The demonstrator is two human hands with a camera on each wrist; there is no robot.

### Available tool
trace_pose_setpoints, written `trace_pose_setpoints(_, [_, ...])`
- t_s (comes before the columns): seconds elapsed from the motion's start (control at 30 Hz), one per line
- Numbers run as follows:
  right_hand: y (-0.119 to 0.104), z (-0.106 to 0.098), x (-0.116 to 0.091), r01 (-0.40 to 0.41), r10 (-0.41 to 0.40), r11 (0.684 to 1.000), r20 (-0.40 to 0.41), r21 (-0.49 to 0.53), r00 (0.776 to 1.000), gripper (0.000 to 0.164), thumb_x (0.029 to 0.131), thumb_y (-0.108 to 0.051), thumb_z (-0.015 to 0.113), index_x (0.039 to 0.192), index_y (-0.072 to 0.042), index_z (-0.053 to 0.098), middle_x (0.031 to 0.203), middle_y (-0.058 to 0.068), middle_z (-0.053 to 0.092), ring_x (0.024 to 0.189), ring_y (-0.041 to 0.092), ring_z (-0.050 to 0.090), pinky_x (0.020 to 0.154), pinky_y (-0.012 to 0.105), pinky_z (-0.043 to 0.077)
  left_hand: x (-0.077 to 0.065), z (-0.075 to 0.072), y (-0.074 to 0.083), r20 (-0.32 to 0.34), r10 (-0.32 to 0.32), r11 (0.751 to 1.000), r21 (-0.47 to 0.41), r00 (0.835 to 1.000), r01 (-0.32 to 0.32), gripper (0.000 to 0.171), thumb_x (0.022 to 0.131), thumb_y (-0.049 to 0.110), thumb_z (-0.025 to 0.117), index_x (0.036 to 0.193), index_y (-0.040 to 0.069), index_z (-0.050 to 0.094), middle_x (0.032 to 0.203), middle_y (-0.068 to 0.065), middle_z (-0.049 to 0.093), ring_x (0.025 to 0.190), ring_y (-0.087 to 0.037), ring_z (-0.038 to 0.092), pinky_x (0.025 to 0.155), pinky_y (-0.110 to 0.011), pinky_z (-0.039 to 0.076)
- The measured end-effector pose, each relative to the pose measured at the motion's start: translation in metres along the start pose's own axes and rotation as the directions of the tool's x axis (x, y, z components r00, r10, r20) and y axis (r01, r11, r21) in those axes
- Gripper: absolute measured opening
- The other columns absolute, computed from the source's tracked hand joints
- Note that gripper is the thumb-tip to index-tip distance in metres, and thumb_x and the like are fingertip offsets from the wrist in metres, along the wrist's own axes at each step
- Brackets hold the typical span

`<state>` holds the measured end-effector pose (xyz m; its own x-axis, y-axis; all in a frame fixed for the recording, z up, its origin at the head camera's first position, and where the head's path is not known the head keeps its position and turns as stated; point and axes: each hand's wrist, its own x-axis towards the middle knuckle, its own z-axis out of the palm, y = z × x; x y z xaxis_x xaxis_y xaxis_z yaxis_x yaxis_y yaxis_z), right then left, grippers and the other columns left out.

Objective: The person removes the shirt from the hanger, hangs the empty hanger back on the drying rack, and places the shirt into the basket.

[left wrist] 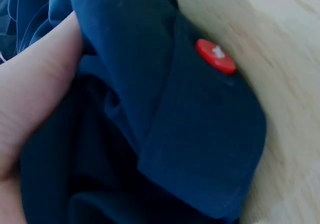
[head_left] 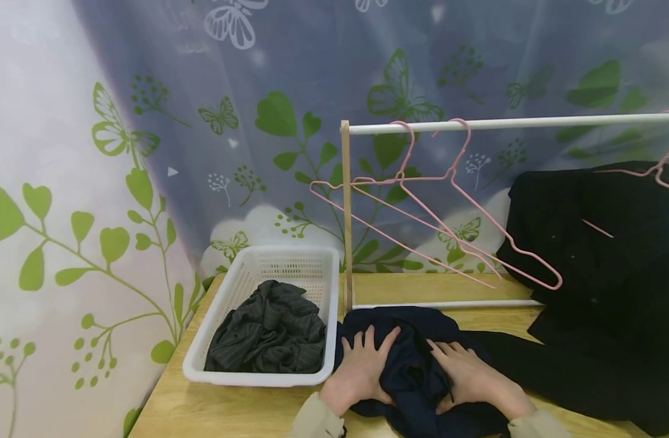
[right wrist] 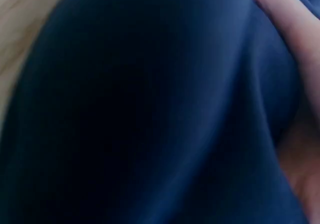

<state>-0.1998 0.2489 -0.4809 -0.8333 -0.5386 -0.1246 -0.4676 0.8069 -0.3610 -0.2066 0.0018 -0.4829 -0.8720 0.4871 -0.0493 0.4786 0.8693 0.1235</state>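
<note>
A crumpled navy garment (head_left: 416, 371) lies bunched on the wooden table. Over its left side rests my left hand (head_left: 362, 368), fingers spread and thumb pointing inward. My right hand (head_left: 468, 374) presses on the right side, its fingers fairly straight and angled toward the left hand. In the left wrist view, a thumb lies along the navy cloth (left wrist: 200, 129), near a rounded flap with a red button (left wrist: 216, 56). Dark folds (right wrist: 140, 104) fill most of the right wrist view, with part of the hand at the right edge.
Left of the hands stands a white plastic basket (head_left: 258, 378) holding a dark striped garment (head_left: 269, 331). Behind is a rack with a white rail (head_left: 509, 123) and two pink hangers (head_left: 455, 176). A black garment (head_left: 597, 292) hangs at right, spreading onto the table (head_left: 247, 404).
</note>
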Motion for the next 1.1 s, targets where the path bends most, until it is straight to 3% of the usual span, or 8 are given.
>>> trace_pose_setpoints(0.17, [-0.012, 0.007, 0.007, 0.013, -0.023, 0.997, -0.125, -0.082, 0.992, 0.104, 0.064, -0.037, 0.096, 0.147, 0.002, 0.046, 0.122, 0.024, 0.063, 0.105, 0.045, 0.062, 0.084, 0.068, 0.047, 0.0, 0.0, -0.002, -0.076, 0.033, 0.999, 0.029, 0.997, -0.031, 0.12, 0.063, 0.055, 0.094, 0.158, 0.03, 0.027, 0.127, -0.016, 0.053, 0.113, -0.037, 0.058, 0.092, -0.057, 0.05])
trace_pose_setpoints(0.33, [-0.021, 0.016, 0.014, 0.055, -0.127, 0.974, -0.327, -0.221, 0.937, 0.077, 0.067, -0.03, 0.094, 0.131, -0.004, 0.062, 0.089, 0.008, 0.069, 0.074, 0.025, 0.065, 0.063, 0.046, 0.05, -0.001, 0.0, -0.001, -0.167, 0.067, 0.997, 0.041, 0.984, -0.061, 0.11, 0.065, 0.048, 0.095, 0.154, 0.022, 0.036, 0.108, -0.012, 0.062, 0.087, -0.029, 0.064, 0.077, -0.044, 0.056])
trace_pose_setpoints(0.43, [-0.025, 0.019, 0.018, 0.046, -0.148, 0.964, -0.388, -0.262, 0.909, 0.054, 0.07, -0.025, 0.092, 0.114, -0.007, 0.068, 0.082, 0.006, 0.069, 0.068, 0.023, 0.066, 0.061, 0.045, 0.05, -0.002, 0.002, 0.003, -0.216, 0.091, 0.995, 0.068, 0.972, -0.078, 0.102, 0.067, 0.044, 0.095, 0.15, 0.016, 0.042, 0.099, -0.009, 0.067, 0.072, -0.024, 0.064, 0.063, -0.034, 0.056])
trace_pose_setpoints(0.53, [-0.028, 0.021, 0.019, 0.03, -0.138, 0.964, -0.404, -0.263, 0.904, 0.041, 0.073, -0.02, 0.091, 0.105, -0.009, 0.069, 0.078, 0.004, 0.068, 0.064, 0.023, 0.066, 0.063, 0.048, 0.052, -0.005, 0.003, 0.009, -0.245, 0.105, 0.991, 0.105, 0.964, -0.082, 0.094, 0.069, 0.042, 0.093, 0.146, 0.013, 0.048, 0.093, -0.007, 0.069, 0.062, -0.022, 0.062, 0.053, -0.03, 0.052])
trace_pose_setpoints(0.67, [-0.032, 0.02, 0.017, -0.003, -0.121, 0.965, -0.454, -0.263, 0.883, 0.039, 0.073, -0.021, 0.091, 0.103, -0.011, 0.07, 0.077, 0.001, 0.07, 0.063, 0.022, 0.066, 0.069, 0.052, 0.054, -0.008, 0.002, 0.014, -0.272, 0.088, 0.992, 0.107, 0.958, -0.061, 0.087, 0.068, 0.038, 0.092, 0.143, 0.016, 0.053, 0.094, -0.005, 0.071, 0.059, -0.023, 0.061, 0.05, -0.031, 0.049])
trace_pose_setpoints(0.8, [-0.038, 0.011, 0.013, -0.023, -0.13, 0.965, -0.556, -0.26, 0.821, 0.038, 0.072, -0.025, 0.092, 0.1, -0.012, 0.069, 0.075, -0.001, 0.069, 0.059, 0.019, 0.064, 0.068, 0.048, 0.053, -0.007, -0.006, 0.016, -0.313, 0.058, 0.998, 0.03, 0.948, -0.051, 0.088, 0.068, 0.035, 0.093, 0.144, 0.017, 0.052, 0.096, -0.005, 0.071, 0.06, -0.021, 0.062, 0.048, -0.031, 0.047])
trace_pose_setpoints(0.9, [-0.046, -0.001, 0.008, -0.021, -0.148, 0.968, -0.633, -0.252, 0.76, 0.035, 0.074, -0.021, 0.09, 0.098, -0.012, 0.066, 0.07, -0.004, 0.065, 0.055, 0.015, 0.059, 0.063, 0.041, 0.048, -0.009, -0.017, 0.018, -0.373, 0.04, 0.997, -0.045, 0.927, -0.062, 0.087, 0.071, 0.034, 0.092, 0.145, 0.016, 0.051, 0.098, -0.006, 0.07, 0.059, -0.018, 0.06, 0.045, -0.027, 0.043])
trace_pose_setpoints(1.1, [-0.068, -0.031, 0.0, 0.011, -0.19, 0.971, -0.747, -0.238, 0.637, 0.033, 0.077, -0.007, 0.085, 0.102, -0.008, 0.063, 0.077, 0.001, 0.065, 0.06, 0.02, 0.061, 0.064, 0.042, 0.049, -0.02, -0.053, 0.025, -0.532, 0.01, 0.992, -0.099, 0.846, -0.074, 0.086, 0.072, 0.034, 0.09, 0.146, 0.018, 0.049, 0.095, -0.004, 0.066, 0.049, -0.011, 0.045, 0.041, -0.021, 0.032])
